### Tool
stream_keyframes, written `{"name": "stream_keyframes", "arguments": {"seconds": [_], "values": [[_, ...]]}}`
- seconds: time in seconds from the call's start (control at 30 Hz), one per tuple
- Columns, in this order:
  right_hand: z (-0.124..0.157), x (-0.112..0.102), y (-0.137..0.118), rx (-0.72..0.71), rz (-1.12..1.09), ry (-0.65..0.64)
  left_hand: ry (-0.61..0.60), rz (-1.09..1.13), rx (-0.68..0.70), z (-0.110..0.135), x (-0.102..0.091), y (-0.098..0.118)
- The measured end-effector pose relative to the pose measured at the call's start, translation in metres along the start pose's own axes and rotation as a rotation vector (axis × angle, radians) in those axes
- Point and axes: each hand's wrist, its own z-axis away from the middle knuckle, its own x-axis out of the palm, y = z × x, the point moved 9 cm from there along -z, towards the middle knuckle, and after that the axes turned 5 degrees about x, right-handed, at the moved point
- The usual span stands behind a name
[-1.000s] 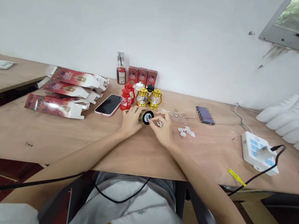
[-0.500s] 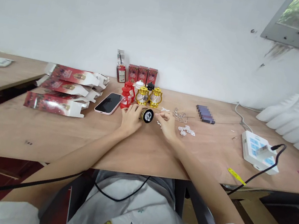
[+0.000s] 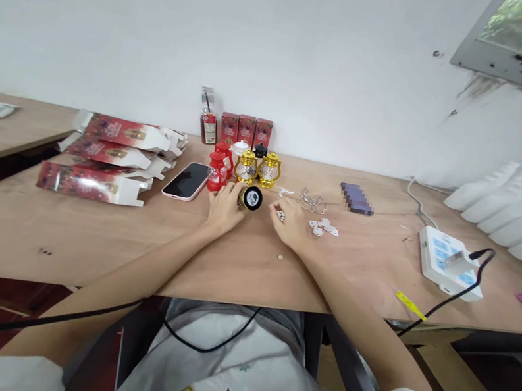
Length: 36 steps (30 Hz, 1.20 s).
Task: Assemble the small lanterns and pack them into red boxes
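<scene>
My left hand is closed around a small lantern lying on its side. The lantern's round black base faces me, with a pale disc in its middle. To the right, my right hand hovers low with thumb and forefinger brought together; anything pinched there is too small to make out. Small pale round pieces lie at its fingers, and a single small disc lies nearer me. Just behind my left hand stand two gold lanterns and red lanterns, with a white and a black one farther back.
Flattened red boxes and a phone lie left. Upright red boxes and a bottle stand by the wall. Wire handles, white pieces, a blurred dark phone-like slab and a power strip lie right.
The lantern's base has tilted up toward me and now shows a pale disc instead of a shiny inside. My right hand has come down slightly; a small disc has appeared on the table.
</scene>
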Motion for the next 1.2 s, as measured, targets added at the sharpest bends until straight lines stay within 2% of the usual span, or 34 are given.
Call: {"name": "stream_keyframes", "arguments": {"seconds": [0.07, 0.13, 0.2, 0.3, 0.37, 0.43, 0.6, 0.83, 1.0, 1.2], "values": [[0.0, 0.001, -0.009, -0.042, 0.004, -0.035, -0.003, -0.002, -0.003, 0.0, 0.0, 0.0], [-0.003, 0.005, -0.007, -0.021, -0.074, -0.156, -0.012, -0.005, -0.004, 0.0, 0.001, 0.0], [-0.002, 0.014, 0.001, 0.038, -0.211, -0.412, -0.014, -0.004, -0.009, -0.001, 0.001, -0.001], [0.017, 0.031, 0.007, 0.11, -0.346, -0.895, -0.01, 0.009, -0.004, -0.002, 0.001, -0.001], [0.027, 0.032, 0.007, 0.105, -0.353, -1.041, -0.009, 0.042, 0.023, -0.003, 0.002, 0.0], [0.027, 0.031, 0.006, 0.076, -0.325, -1.052, -0.016, 0.087, 0.064, -0.003, 0.003, 0.003], [0.023, 0.034, 0.004, 0.041, -0.239, -0.987, -0.041, 0.157, 0.17, -0.003, 0.007, 0.011], [0.013, 0.034, -0.001, 0.028, -0.255, -0.771, -0.049, 0.36, 0.304, -0.003, 0.008, 0.02], [0.015, 0.035, -0.01, -0.017, -0.244, -0.779, -0.086, 0.426, 0.404, -0.001, 0.008, 0.029], [0.015, 0.035, -0.009, 0.028, -0.19, -0.802, -0.08, 0.431, 0.402, -0.001, 0.008, 0.028]]}}
